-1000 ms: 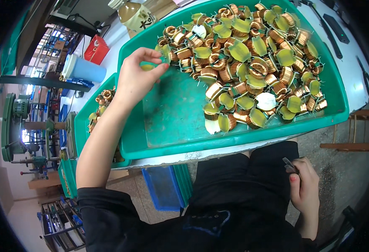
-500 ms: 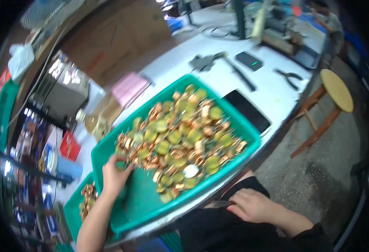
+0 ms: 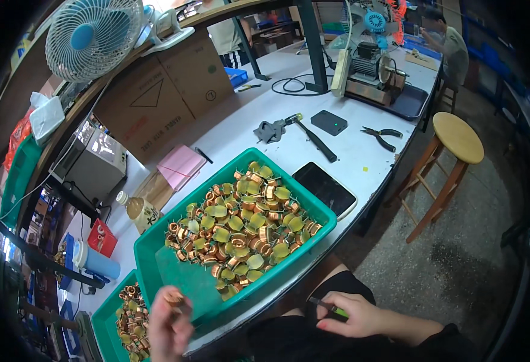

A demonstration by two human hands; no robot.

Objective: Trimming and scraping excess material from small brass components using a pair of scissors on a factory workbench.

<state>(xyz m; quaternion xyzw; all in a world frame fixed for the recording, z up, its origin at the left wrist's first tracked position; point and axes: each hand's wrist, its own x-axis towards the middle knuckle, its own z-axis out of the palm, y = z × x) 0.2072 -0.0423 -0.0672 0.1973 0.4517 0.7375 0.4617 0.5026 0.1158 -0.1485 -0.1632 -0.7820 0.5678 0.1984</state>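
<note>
A copper-wound coil (image 3: 174,297) is pinched in the fingertips of my left hand (image 3: 170,326), which is raised over the near left corner of a green tray (image 3: 146,256). The tray holds a heap of similar copper coils (image 3: 238,240), many with yellow-green pieces and thin wire leads. My right hand (image 3: 361,315) rests by my lap, closed round a slim tool with a dark shaft and a green part (image 3: 340,311). The fingers hide much of this tool, so its kind does not show.
A second green tray (image 3: 103,314) with coils stands at the left. Beyond the main tray lie a black tablet (image 3: 325,190), a hammer (image 3: 318,143), pliers (image 3: 384,136) and a small black box (image 3: 329,122). A bottle (image 3: 137,210) stands behind it; a wooden stool (image 3: 458,139) is at the right.
My left hand has left the coil heap and come nearer to me with a coil in its fingers. My right hand has turned, showing the tool's green part. The view has shifted.
</note>
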